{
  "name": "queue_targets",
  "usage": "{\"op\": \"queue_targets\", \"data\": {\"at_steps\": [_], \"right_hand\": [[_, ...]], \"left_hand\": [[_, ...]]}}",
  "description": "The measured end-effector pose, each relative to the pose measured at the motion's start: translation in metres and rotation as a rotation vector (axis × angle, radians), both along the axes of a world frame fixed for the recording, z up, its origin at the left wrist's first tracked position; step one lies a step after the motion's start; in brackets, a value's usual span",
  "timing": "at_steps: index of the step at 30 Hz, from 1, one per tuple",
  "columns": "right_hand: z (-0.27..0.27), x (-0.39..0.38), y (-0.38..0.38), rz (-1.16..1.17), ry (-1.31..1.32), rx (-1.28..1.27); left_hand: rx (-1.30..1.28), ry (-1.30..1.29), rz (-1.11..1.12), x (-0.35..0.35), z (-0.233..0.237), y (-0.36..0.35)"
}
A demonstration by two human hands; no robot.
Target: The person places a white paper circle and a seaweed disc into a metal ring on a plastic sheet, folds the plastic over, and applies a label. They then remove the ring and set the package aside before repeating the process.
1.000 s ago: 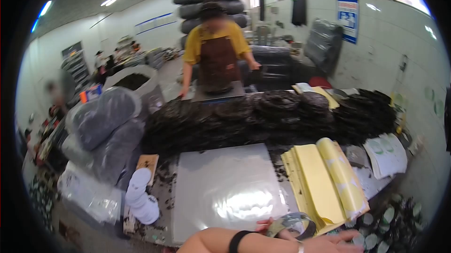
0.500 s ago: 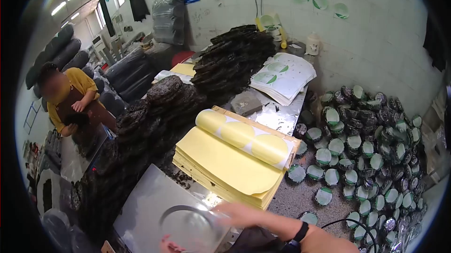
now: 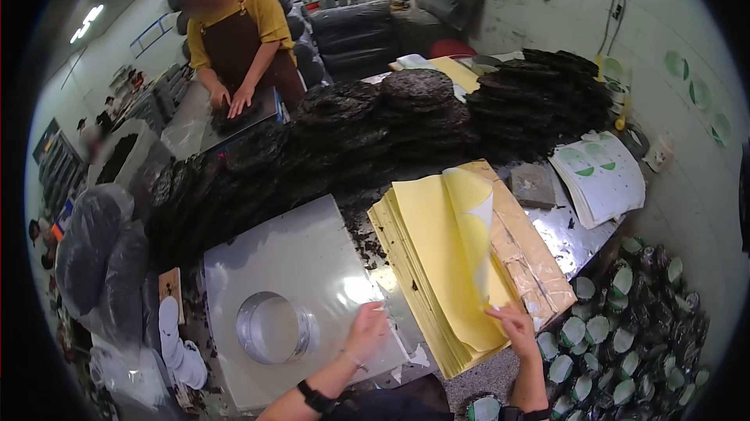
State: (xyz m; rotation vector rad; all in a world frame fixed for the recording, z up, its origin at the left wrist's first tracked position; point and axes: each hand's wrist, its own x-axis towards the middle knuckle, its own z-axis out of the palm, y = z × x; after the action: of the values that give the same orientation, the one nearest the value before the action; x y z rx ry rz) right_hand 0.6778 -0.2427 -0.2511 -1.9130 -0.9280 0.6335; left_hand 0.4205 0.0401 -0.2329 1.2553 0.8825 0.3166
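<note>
My left hand (image 3: 367, 333) is over the right edge of a grey board (image 3: 289, 257), its fingers curled together; what they hold, if anything, is too small to name. A metal ring (image 3: 273, 327) lies on the board, left of this hand. My right hand (image 3: 517, 330) pinches the lower corner of a curled yellow sheet (image 3: 437, 257) on a thick stack of sheets. The sheet's white underside shows along the curl.
Dark layered slabs (image 3: 375, 124) are piled behind the board and stack. Across them, a co-worker (image 3: 242, 38) presses both hands on dark material. A grey block (image 3: 533, 185) and white printed sheets (image 3: 600, 179) lie right; round wrapped pieces (image 3: 617, 327) are heaped lower right.
The view has swung left. The ring now rests on the board, away from my hands. My right hand has come to the yellow sheet, whose roll has partly opened.
</note>
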Motion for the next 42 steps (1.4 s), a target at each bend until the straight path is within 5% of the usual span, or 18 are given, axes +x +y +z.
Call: {"op": "queue_targets", "data": {"at_steps": [1, 3, 5, 6, 8, 11, 12, 13, 15, 17, 19, 21, 23, 25, 28, 33, 38, 42], "right_hand": [[-0.012, 0.004, -0.009, 0.049, 0.63, 0.374], [0.025, -0.031, 0.018, -0.134, 0.797, 0.494], [0.029, -0.05, 0.033, 0.004, -0.024, -0.19], [0.039, -0.065, 0.04, 0.007, -0.022, -0.201], [0.064, -0.087, 0.047, 0.418, -0.65, -0.27], [0.038, -0.097, 0.043, 0.369, -0.793, -0.275], [0.046, -0.094, 0.045, 0.398, -0.788, -0.268], [0.038, -0.09, 0.041, 0.41, -0.794, -0.267], [0.026, -0.087, 0.028, 0.304, -0.704, -0.056], [0.041, -0.088, 0.013, 0.21, -0.638, 0.022], [0.057, -0.085, 0.011, -0.054, -0.258, 0.095], [0.069, -0.081, 0.015, 0.025, -0.373, 0.119], [0.09, -0.073, 0.024, 0.404, -0.157, 0.054], [0.097, -0.045, 0.026, 0.345, 0.118, -0.011], [0.065, 0.022, 0.079, -0.186, -0.756, -0.048], [0.03, 0.086, 0.142, -0.273, -0.945, -0.725], [0.019, 0.089, 0.155, -0.295, -0.844, -0.753], [-0.018, 0.085, 0.158, -0.416, -0.978, -0.714]], "left_hand": [[-0.123, 0.033, 0.033, 0.021, -0.009, -0.009], [-0.268, 0.07, 0.063, 0.053, -0.018, -0.021], [-0.417, 0.104, 0.15, 0.076, -0.019, -0.02], [-0.427, 0.106, 0.152, 0.08, -0.024, -0.016], [-0.469, 0.193, 0.033, 0.084, -0.033, -0.01], [-0.199, 0.193, 0.001, 0.095, -0.02, -0.014], [-0.061, 0.099, -0.008, 0.1, -0.065, -0.018], [-0.065, 0.094, 0.003, 0.104, -0.037, -0.022], [-0.446, -0.039, 0.002, 0.107, 0.012, -0.037], [-0.5, -0.056, -0.125, 0.112, 0.006, -0.038], [-0.849, 0.021, -0.324, 0.125, -0.005, -0.04], [-0.885, 0.045, -0.295, 0.144, -0.021, -0.051], [-0.191, 0.188, -0.248, 0.15, -0.053, -0.065], [-0.05, 0.281, -0.317, 0.147, -0.051, -0.06], [0.162, 0.227, -0.396, 0.137, -0.014, -0.05], [0.189, 0.231, -0.467, 0.147, 0.027, -0.031], [0.13, 0.173, -0.546, 0.092, 0.042, 0.031], [-0.066, -0.005, -0.498, -0.032, 0.051, 0.029]]}}
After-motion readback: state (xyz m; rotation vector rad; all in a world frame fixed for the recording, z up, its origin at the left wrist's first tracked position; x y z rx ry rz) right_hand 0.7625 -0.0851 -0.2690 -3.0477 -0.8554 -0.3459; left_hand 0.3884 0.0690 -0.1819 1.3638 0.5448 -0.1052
